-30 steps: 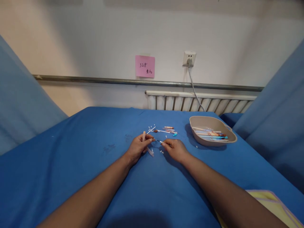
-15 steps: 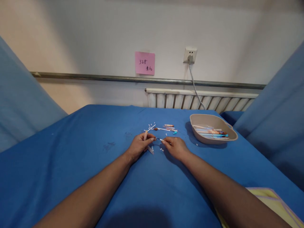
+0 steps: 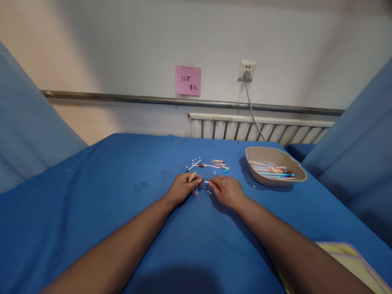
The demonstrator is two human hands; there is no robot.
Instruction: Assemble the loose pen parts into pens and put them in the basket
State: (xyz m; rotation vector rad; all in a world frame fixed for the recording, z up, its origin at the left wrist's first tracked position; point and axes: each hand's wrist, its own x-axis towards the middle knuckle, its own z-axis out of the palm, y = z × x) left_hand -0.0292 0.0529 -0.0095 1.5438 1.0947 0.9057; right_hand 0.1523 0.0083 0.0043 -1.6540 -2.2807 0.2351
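Note:
My left hand [image 3: 181,188] is closed around a pale pinkish pen barrel [image 3: 192,177], which slants up between thumb and fingers. Its thumb and forefinger also pinch the dark tip end of a thin white pen refill [image 3: 207,182]. From the other side, my right hand [image 3: 228,191] grips the refill between thumb and fingertips. Just beyond the hands lie loose white refills [image 3: 211,166], an orange pen part [image 3: 218,161] and a small turquoise piece [image 3: 226,170]. Small white bits [image 3: 209,192] are scattered around and beneath the hands.
A beige plastic basin [image 3: 260,181] with several pens [image 3: 272,171] stands to the right on the blue cloth [image 3: 107,175]. A yellow cloth [image 3: 346,257] lies at the lower right. Behind are a radiator [image 3: 239,126], a metal rail [image 3: 147,99] and a plugged-in socket [image 3: 246,70].
The barrel in my left hand has tilted to the right. My left fingers have moved right along the refill, so less of it shows between the hands.

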